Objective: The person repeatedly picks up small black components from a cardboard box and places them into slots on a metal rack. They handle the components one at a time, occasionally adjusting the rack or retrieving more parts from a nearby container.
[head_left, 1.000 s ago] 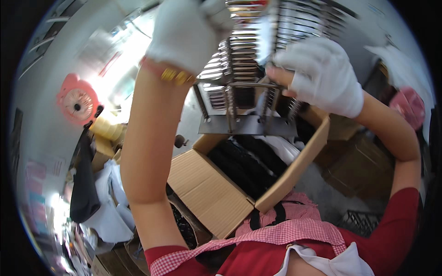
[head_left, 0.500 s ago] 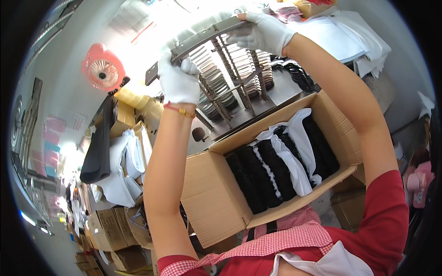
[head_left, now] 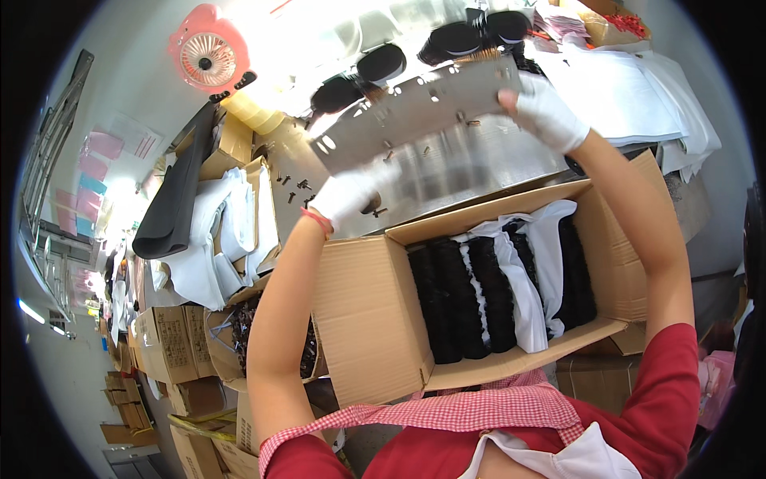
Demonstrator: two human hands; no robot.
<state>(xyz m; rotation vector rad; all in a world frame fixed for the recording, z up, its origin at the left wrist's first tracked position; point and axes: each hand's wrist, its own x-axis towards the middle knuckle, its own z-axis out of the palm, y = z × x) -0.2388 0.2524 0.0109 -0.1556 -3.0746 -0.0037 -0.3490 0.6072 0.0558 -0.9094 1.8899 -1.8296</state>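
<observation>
Right hand [head_left: 549,114] grips the slotted metal plate [head_left: 419,116] by its right end above the bench [head_left: 487,164], left hand [head_left: 347,194] at its lower-left corner, grip too blurred to call; plate's just swung face-on, hiding the rods, so their load can't be checked.

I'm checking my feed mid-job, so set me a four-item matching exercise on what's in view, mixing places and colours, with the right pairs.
Things:
1. Slotted plate
2. Fan
3. Fuzzy bundles
4. Stacked rolls

Places and colours:
A. Inside the open cardboard box
B. Yellow
C. At the left hand and right hand
D. Pink

Right pairs: 1-C, 2-D, 3-A, 4-B
</observation>
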